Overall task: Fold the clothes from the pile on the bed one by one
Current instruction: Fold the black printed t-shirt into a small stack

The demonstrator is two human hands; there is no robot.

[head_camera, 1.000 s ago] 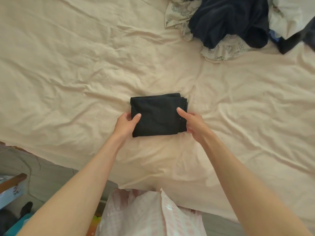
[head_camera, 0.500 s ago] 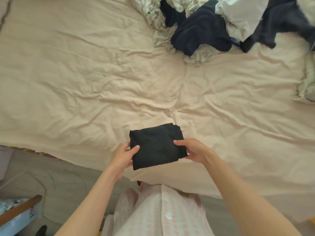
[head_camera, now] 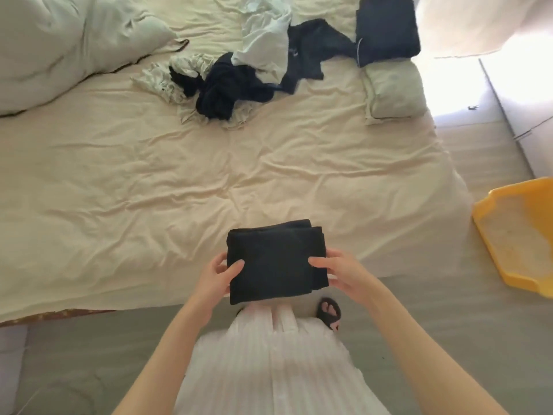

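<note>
Both hands hold a folded black garment [head_camera: 275, 260] at the near edge of the bed [head_camera: 119, 181]: the left hand [head_camera: 217, 275] grips its left edge with the thumb on top, and the right hand [head_camera: 339, 272] grips its right edge likewise. Beyond them, across the wrinkled sheet, lies the pile [head_camera: 239, 76] of dark and white clothes. A folded dark stack [head_camera: 387, 28] rests at the far right beside a pillow [head_camera: 392, 91].
</note>
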